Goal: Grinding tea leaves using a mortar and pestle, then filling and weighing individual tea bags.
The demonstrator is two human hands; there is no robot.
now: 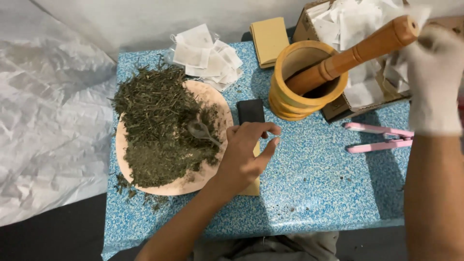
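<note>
My bare left hand lies on the blue speckled table with its fingers curled over a flat yellow paper packet, thumb and forefinger pinching at its top edge. Just left of it a metal spoon rests in a heap of dried green herbs on a round wooden board. My right hand, in a white glove and blurred, reaches into a cardboard box of white paper sachets and seems closed on one. A wooden pestle leans in a wooden mortar.
A small black block lies between board and mortar. A pink clip-like tool sits at the right. Loose white sachets and a stack of yellow packets lie at the back. Crumpled white sheeting is on the left.
</note>
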